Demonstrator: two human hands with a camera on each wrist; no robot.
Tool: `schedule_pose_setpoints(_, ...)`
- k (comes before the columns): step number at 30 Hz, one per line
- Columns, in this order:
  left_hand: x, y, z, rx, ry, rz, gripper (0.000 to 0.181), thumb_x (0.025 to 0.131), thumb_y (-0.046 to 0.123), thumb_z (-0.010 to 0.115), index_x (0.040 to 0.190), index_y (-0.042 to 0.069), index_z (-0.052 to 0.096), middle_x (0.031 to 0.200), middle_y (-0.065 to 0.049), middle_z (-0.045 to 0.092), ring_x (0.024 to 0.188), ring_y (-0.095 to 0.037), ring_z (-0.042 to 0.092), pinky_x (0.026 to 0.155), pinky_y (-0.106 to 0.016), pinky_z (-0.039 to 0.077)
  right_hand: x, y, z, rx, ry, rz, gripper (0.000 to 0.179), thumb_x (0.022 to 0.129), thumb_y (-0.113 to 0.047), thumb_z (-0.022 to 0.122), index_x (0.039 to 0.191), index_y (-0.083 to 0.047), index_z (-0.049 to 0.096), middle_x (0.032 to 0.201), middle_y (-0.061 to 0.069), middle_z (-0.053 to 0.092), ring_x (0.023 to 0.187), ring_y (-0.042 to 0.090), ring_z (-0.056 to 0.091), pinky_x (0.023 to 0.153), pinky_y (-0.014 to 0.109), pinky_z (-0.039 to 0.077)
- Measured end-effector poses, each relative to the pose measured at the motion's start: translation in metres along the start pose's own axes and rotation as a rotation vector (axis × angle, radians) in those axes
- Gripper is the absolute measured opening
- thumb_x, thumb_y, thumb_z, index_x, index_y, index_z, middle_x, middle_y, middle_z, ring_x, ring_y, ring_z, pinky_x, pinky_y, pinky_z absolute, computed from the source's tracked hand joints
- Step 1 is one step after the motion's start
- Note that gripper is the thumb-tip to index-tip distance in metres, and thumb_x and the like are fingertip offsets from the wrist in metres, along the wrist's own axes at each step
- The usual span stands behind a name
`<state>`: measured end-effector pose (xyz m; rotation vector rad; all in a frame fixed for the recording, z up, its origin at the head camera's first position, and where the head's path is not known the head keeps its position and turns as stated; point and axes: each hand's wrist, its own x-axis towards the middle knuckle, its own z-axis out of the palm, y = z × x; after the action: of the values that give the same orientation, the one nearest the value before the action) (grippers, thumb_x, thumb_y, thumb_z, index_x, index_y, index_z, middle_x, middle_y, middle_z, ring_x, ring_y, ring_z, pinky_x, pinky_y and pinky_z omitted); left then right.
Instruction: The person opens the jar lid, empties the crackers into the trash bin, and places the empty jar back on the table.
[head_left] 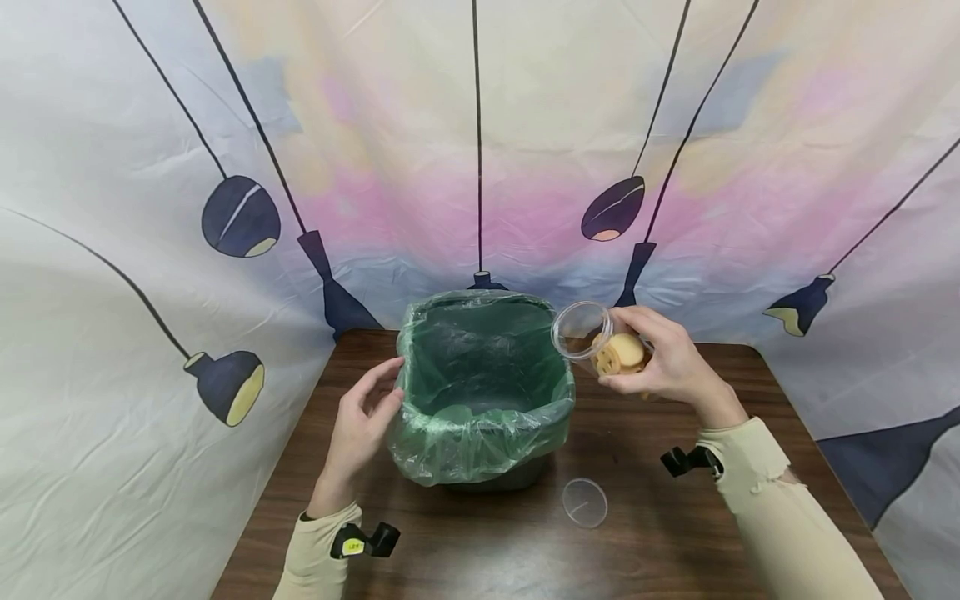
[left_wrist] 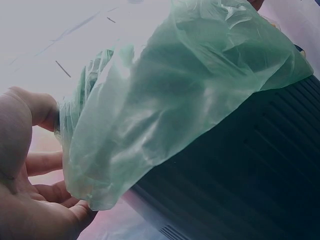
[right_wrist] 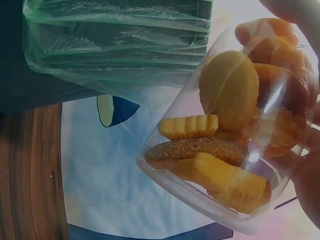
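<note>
Right now, your right hand (head_left: 663,358) grips a tilted clear jar (head_left: 579,357) of cookies (head_left: 624,353), beside the right rim of the bin (head_left: 517,477). Your left hand (head_left: 363,425) rests relaxed fingers against its green liner (head_left: 480,446). A clear disc (head_left: 585,503) lies on the desk (head_left: 667,525).

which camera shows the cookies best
The right wrist view: the cookies appear large with distinct shapes. The head view shows them smaller, partly behind the right hand; the left wrist view shows none clearly.
</note>
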<state>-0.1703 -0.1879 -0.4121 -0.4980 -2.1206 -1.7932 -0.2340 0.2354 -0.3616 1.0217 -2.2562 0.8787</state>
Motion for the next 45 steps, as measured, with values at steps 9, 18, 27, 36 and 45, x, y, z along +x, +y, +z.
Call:
schedule_pose_setpoints(9,0.001,-0.001,0.0,-0.006,0.005,-0.008,0.038,0.095,-0.005,0.055,0.133,-0.005,0.054,0.122,-0.025,0.057,0.102,-0.008,0.057,0.085,-0.014,0.048,0.006,0.001,0.002,-0.005,0.007,-0.041,0.083,0.051,-0.022,0.094,0.125,-0.004,0.062,0.111,0.005,0.064,0.093,0.011,0.057,0.073,0.017,0.044)
schedule_pose_setpoints(18,-0.001,-0.003,-0.001,-0.002,0.01,-0.017,0.04,0.093,-0.006,0.056,0.133,-0.003,0.055,0.123,-0.023,0.058,0.101,-0.008,0.058,0.085,-0.015,0.048,0.009,0.002,0.004,-0.021,-0.008,-0.055,0.083,0.05,-0.026,0.094,0.124,-0.006,0.062,0.111,0.005,0.064,0.093,0.012,0.056,0.071,0.017,0.045)
schedule_pose_setpoints(27,0.001,-0.004,-0.001,0.007,0.012,-0.003,0.039,0.093,-0.006,0.056,0.132,-0.004,0.055,0.122,-0.024,0.059,0.102,-0.008,0.058,0.085,-0.015,0.048,0.016,0.0,0.004,-0.01,-0.011,-0.081,0.082,0.051,-0.026,0.094,0.124,-0.007,0.063,0.113,0.005,0.064,0.095,0.011,0.057,0.073,0.016,0.045)
schedule_pose_setpoints(36,0.0,-0.003,0.0,0.003,0.016,-0.013,0.039,0.093,-0.006,0.057,0.132,-0.004,0.055,0.122,-0.024,0.059,0.102,-0.008,0.058,0.085,-0.015,0.048,0.018,0.0,0.004,-0.037,-0.019,-0.084,0.082,0.052,-0.03,0.093,0.124,-0.008,0.062,0.115,0.005,0.064,0.096,0.012,0.057,0.074,0.017,0.045)
schedule_pose_setpoints(45,0.0,-0.002,-0.001,0.0,0.005,-0.011,0.039,0.094,-0.006,0.056,0.133,-0.004,0.054,0.124,-0.024,0.058,0.103,-0.008,0.058,0.086,-0.014,0.048,0.021,-0.001,0.004,-0.036,-0.016,-0.107,0.085,0.051,-0.03,0.094,0.126,-0.004,0.062,0.114,0.009,0.064,0.096,0.016,0.058,0.074,0.016,0.045)
